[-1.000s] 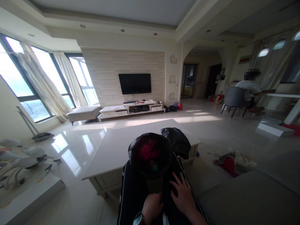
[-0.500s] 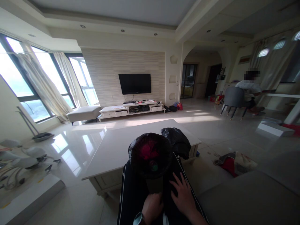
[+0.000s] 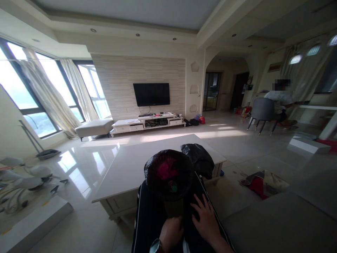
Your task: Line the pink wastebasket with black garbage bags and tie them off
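Observation:
I sit with my legs in black trousers with white side stripes. A small bin lined with a black plastic bag [image 3: 168, 174] stands between my knees, with red and green scraps inside. My left hand [image 3: 171, 232], with a watch on the wrist, is curled closed low between my thighs; what it holds, if anything, is hidden. My right hand [image 3: 206, 219] lies flat on my right thigh, fingers spread, holding nothing. A second crumpled black bag [image 3: 200, 158] rests on the white coffee table [image 3: 123, 168] just behind the bin.
A grey sofa cushion [image 3: 276, 225] is at my right. A red and beige cloth [image 3: 263, 182] lies on the glossy floor. A TV [image 3: 151, 93] hangs above a low white cabinet [image 3: 147, 123]. Another person [image 3: 279, 102] sits at a grey chair far right.

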### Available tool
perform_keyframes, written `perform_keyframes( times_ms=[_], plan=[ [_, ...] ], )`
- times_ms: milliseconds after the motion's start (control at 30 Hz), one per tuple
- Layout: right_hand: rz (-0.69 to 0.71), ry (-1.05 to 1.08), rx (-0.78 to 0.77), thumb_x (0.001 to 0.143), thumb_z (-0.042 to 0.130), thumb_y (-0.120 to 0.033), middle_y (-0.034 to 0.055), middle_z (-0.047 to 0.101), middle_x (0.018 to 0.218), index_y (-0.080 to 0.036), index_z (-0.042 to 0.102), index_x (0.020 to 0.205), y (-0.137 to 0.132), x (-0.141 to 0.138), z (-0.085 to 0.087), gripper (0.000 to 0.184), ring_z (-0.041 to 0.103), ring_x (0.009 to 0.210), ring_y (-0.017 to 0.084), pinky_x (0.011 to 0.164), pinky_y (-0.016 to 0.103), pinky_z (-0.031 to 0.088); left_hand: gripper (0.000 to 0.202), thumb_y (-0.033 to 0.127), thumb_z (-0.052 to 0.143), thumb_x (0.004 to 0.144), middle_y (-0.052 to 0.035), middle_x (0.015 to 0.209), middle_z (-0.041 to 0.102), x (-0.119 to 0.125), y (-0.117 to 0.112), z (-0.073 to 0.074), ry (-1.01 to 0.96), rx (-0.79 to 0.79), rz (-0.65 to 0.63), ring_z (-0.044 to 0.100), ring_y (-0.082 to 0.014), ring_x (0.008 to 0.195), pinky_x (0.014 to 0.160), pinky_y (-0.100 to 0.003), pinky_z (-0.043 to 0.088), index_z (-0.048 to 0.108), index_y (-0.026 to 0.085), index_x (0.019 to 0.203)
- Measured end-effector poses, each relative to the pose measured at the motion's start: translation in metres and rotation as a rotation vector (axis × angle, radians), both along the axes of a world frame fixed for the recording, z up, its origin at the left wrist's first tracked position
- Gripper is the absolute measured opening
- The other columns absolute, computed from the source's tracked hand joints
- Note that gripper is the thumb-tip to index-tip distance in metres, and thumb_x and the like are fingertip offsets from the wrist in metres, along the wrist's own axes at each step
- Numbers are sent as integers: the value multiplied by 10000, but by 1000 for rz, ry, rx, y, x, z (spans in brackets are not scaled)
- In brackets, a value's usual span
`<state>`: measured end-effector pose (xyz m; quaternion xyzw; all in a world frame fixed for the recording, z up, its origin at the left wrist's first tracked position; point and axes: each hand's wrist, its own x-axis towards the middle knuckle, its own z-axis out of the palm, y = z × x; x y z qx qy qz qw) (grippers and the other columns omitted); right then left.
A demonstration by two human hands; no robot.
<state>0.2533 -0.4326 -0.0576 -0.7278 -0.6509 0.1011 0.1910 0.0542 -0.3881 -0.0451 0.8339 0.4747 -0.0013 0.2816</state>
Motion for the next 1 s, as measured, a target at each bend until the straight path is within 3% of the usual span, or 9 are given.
perform_keyframes(
  times_ms=[233,300,367,433,500,633,800,1000],
  plan=[
    [-1,2,-8,910,519,-307,-95,327,1728,-378,678,1383,-1,-1,4,504,125,1653,329,1298,583,206,382,287,498,946,-125,1293,737,-1,3,-18,-91,-56,66,662,-320,1232,1101,-424,454,711,235,1259],
    [4,-1,-7,912,522,-309,-92,329,1728,-378,679,1381,-1,-1,3,500,128,1652,330,1299,579,205,468,234,543,911,-152,1426,666,0,12,-27,-276,-93,213,589,-313,1357,1173,-408,403,651,190,1364],
    [6,-3,-5,917,520,-317,-89,327,1730,-374,679,1382,-1,-1,3,495,125,1653,333,1298,579,208,566,155,599,846,-172,1499,605,0,26,-35,-674,-202,481,530,-296,1427,1213,-380,366,592,148,1412],
    [6,-3,-5,922,515,-322,-86,327,1730,-368,676,1389,-2,-1,2,496,119,1654,333,1297,582,209,524,121,635,806,-192,1407,654,-2,41,-41,-1078,-377,752,592,-310,1355,1180,-409,418,608,127,1329],
    [5,-3,-4,922,512,-321,-87,328,1729,-367,675,1392,-2,0,2,499,113,1655,329,1301,578,203,358,150,649,823,-198,1235,716,-6,53,-43,-1272,-518,890,684,-329,1196,1074,-467,518,640,124,1180],
    [5,-5,-8,911,523,-305,-86,324,1731,-371,675,1391,-2,0,3,508,110,1655,330,1304,583,200,135,148,620,878,-105,1126,738,-13,61,-40,-1448,-565,913,728,-247,1083,989,-434,585,633,192,1005],
    [1,-7,-4,913,528,-310,-81,331,1729,-374,675,1393,-1,-1,3,507,114,1655,332,1302,585,204,192,49,627,885,-57,1125,737,-16,60,-37,-1714,-673,954,737,-196,1006,967,-407,597,661,208,986],
    [4,-10,9,913,517,-311,-96,336,1724,-373,680,1384,-1,1,1,503,124,1653,333,1301,579,203,160,24,638,904,-47,966,722,-17,64,-38,-1749,-699,969,707,-144,889,856,-272,580,696,174,908]
  ],
)
